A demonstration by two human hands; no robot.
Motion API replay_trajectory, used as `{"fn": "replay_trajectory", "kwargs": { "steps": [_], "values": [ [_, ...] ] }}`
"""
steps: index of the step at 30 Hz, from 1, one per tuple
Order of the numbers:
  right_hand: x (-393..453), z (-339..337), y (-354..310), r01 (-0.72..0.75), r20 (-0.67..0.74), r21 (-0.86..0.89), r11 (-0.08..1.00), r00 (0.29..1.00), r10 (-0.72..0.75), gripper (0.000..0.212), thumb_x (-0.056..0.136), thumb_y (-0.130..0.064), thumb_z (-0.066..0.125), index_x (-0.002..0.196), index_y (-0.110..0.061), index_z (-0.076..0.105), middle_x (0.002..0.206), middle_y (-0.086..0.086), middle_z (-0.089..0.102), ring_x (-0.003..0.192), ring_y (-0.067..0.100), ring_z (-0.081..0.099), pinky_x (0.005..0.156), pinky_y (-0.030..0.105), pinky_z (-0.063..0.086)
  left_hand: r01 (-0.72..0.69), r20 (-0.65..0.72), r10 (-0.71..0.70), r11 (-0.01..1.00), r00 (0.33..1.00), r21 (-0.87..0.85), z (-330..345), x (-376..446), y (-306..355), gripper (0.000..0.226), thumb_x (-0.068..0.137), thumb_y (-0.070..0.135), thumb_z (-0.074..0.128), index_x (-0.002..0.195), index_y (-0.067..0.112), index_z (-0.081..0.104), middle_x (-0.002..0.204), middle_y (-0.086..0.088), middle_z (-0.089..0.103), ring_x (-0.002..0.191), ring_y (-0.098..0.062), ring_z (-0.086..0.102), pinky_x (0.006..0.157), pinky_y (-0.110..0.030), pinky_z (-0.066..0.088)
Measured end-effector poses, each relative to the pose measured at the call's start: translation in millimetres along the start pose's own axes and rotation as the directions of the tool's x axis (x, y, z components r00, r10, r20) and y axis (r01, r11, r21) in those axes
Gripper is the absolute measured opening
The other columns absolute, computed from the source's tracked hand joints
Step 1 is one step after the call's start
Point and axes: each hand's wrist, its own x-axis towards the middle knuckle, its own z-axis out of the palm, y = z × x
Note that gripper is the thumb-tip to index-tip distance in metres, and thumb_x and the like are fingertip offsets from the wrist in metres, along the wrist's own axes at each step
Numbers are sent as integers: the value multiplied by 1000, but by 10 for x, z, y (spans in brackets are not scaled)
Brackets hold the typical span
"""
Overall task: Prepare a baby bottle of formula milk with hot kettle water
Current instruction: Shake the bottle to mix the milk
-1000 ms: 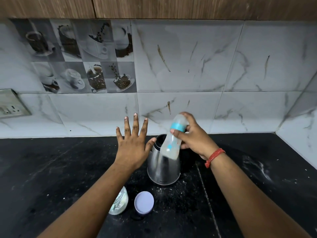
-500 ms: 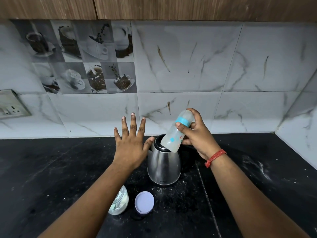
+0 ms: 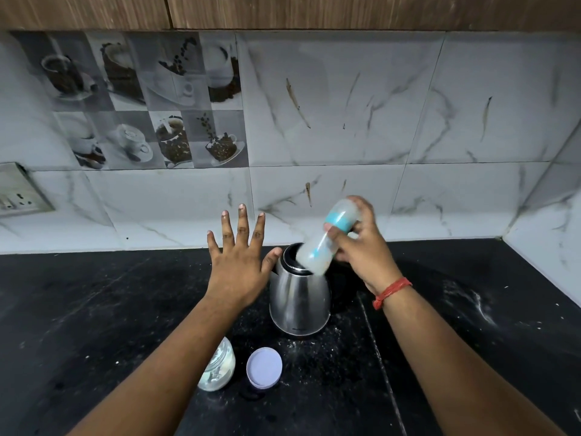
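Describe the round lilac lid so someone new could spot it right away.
Start at the steel kettle on the black counter. Nearer the camera lies the lilac lid, flat beside a glass jar. It is the only flat, pale purple disc there.

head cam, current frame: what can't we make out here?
- Baby bottle: motion-blurred; fill level unreadable, and the right hand covers its far side.
- Kettle: the bottle hides part of its opening; water inside not visible.
- Glass jar: left forearm covers its left side; contents unclear.
- Wall socket: cut off by the left frame edge.
- Kettle's base lettering: too small to read.
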Motion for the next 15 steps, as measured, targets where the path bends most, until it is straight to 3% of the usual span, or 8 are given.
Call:
{"fn": "replay_trajectory", "kwargs": {
  "steps": [2,5,9,15],
  "values": [
    [18,-30,-15,-5,-44,68,998,999,8,58,94,-25,71,136,-40,35,120,8,61,94,19,73,71,46,64,5,0,-5,1000,1000,-13,16,7,13,87,86,78,-15,161,34,-20,165,-5,-37,153,-36,-33,124,-66,-7],
    [-22,21,-3,-79,203,-67,995,975,91,59,92,-24,73,137,-40,40,120,12,63,100,24,72,76,49,64,-11,-3,11,1000,1000,0,38,-4,27,85,88,76,-11,161,34,-19,166,-5,-35,153,-36,-32,124,-67,-5],
    [-39,15,14,-107,157,97,989,983,91,52,95,-23,70,134,-42,42,128,13,60,110,28,69,80,55,62,-7,-7,7,1000,1000,2,58,-4,38,88,85,79,-17,161,34,-18,166,-5,-34,154,-36,-31,124,-66,-5],
    [-36,-39,-11,-116,188,146,982,978,88,49,96,-18,68,133,-39,44,120,10,61,102,22,68,70,44,62,-9,-23,9,1000,1000,-20,82,-8,13,84,91,75,-5,163,32,-13,167,-5,-32,155,-36,-29,124,-67,-5]
  ]
}}
